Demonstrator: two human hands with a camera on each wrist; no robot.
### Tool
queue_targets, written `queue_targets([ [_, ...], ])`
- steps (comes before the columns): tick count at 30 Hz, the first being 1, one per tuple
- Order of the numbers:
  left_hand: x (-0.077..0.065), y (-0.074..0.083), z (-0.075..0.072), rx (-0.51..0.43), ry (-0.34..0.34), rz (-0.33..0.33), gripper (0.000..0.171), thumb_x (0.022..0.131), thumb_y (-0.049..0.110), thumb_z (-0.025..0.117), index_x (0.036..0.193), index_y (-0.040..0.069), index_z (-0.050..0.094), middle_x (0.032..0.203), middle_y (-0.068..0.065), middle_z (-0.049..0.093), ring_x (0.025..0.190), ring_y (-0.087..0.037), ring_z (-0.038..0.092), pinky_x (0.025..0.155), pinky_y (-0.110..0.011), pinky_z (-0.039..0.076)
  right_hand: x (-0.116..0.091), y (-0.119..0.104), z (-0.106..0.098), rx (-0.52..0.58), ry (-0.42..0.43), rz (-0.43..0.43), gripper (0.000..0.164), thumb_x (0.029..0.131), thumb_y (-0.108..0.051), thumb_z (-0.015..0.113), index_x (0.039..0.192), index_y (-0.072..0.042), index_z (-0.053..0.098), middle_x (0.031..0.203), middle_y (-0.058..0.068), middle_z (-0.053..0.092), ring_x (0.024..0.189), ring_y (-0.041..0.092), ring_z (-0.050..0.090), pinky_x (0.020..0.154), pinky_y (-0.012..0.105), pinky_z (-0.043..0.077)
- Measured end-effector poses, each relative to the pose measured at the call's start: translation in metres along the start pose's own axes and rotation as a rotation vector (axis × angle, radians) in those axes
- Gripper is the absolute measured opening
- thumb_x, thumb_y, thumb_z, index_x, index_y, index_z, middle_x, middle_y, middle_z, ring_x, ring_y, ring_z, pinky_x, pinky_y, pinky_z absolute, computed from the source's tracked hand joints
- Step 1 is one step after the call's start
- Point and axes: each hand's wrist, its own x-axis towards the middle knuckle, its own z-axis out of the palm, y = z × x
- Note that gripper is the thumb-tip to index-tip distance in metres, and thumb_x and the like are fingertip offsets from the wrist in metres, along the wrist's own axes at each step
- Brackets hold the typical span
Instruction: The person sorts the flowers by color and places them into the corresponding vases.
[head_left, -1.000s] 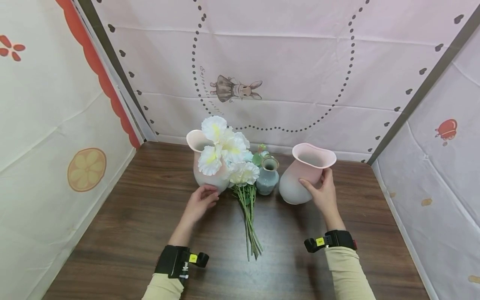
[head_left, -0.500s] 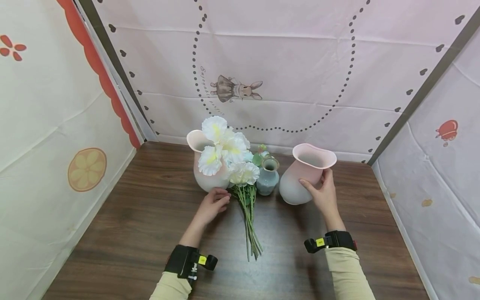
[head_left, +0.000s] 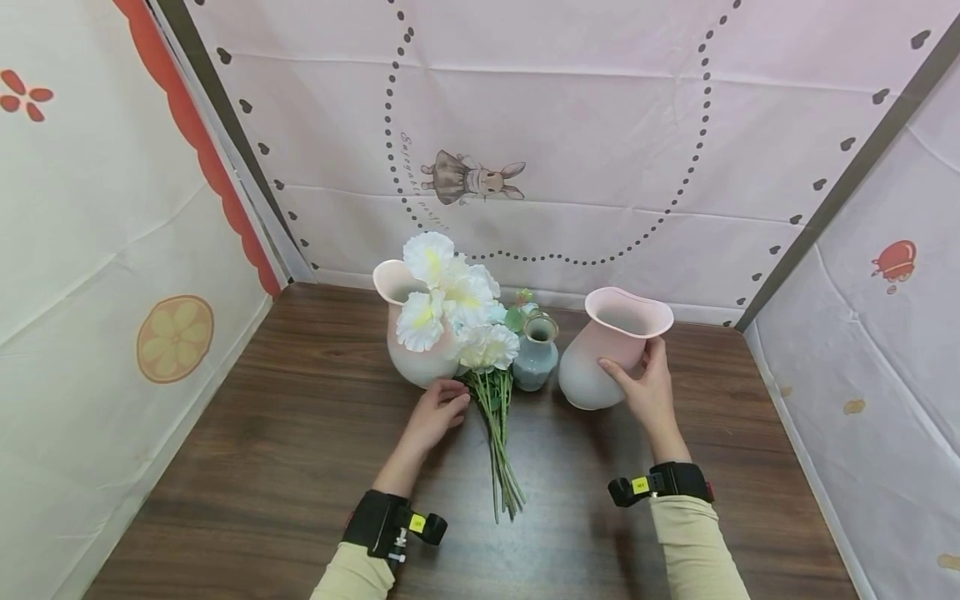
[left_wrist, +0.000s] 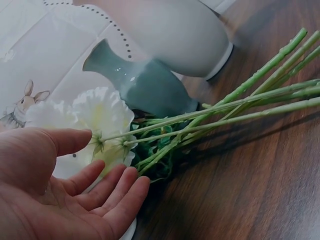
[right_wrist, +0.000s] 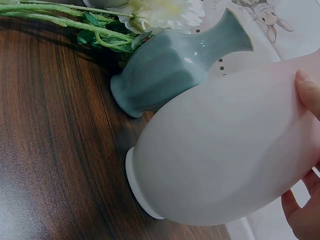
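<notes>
My right hand [head_left: 649,388] grips the side of a pink-and-white vase [head_left: 597,360] with a wavy rim, thumb in front and fingers behind. At the left, my left hand [head_left: 437,414] has its palm up and fingers relaxed beside a bunch of white artificial flowers [head_left: 467,304]. In the left wrist view, the fingertips [left_wrist: 137,182] lie near the green stems [left_wrist: 240,107], holding nothing. A second pink-and-white vase [head_left: 411,358] stands behind the blossoms, partly covered by them. Between the flowers and the right vase stands a small blue-green vase [head_left: 535,367].
All of it stands on a dark wood table [head_left: 277,467]. White printed cloth walls [head_left: 562,125] close off the back and both sides, near the vases at the back. The flower stems point toward the table's front.
My left hand has slid right along the base of the left vase, toward the flower stems. The right hand, the vases and the flowers have stayed in place.
</notes>
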Motion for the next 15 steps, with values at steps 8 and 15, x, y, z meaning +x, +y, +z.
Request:
queue_targets([
  [8, -0.005, 0.005, 0.009, -0.027, 0.006, -0.034, 0.041, 0.101, 0.014, 0.055, 0.136, -0.007, 0.045, 0.139, -0.029, 0.051, 0.124, -0.042, 0.056, 0.1, -0.053, 0.053, -0.009, -0.029, -0.003, 0.018, -0.016, 0.019, 0.077, 0.09, -0.011, 0.073, 0.15, -0.001, 0.026, 0.153, 0.021, 0.035, 0.145, 0.037, 0.034, 0.123, 0.056, 0.027],
  [15, 0.003, -0.006, 0.016, -0.049, 0.009, -0.058, 0.041, 0.103, 0.014, 0.053, 0.137, -0.005, 0.043, 0.138, -0.028, 0.052, 0.122, -0.04, 0.058, 0.099, -0.05, 0.055, -0.014, -0.043, -0.004, 0.016, -0.017, 0.024, 0.075, 0.09, -0.009, 0.072, 0.149, 0.002, 0.026, 0.153, 0.023, 0.035, 0.145, 0.039, 0.034, 0.123, 0.056, 0.027],
])
